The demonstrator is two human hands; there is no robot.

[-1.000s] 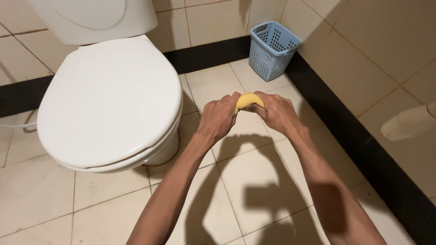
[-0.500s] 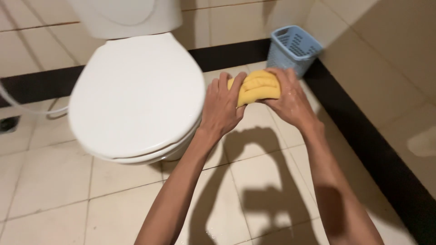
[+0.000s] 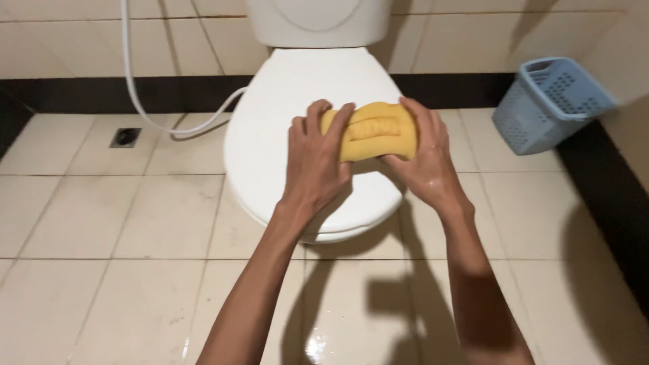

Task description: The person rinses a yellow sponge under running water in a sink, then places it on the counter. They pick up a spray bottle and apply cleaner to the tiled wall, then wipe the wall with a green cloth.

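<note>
I am looking down at a tiled bathroom floor. At far left, a small metal floor drain (image 3: 126,137) is sitting in the tiles, and a white hose (image 3: 138,101) is running up out of view at the top edge, so I cannot tell where it is starting. In the middle, a white toilet (image 3: 284,135) is standing with its lid closed; its tank is cut off at the top, and the bowl beneath the lid is hidden.

My left hand (image 3: 314,162) is gripping the left end of a yellow sponge (image 3: 372,132), fingers curled over its top and pressing in. My right hand (image 3: 426,159) is gripping the right end, fingers wrapped round it and squeezing; my thumbs are hidden beneath. The sponge is hovering over the closed lid, its long axis running left to right, its surface creasing between my hands.

At far right, a pale blue plastic basket (image 3: 547,105) is leaning against the wall. Its inside is hard to make out.
</note>
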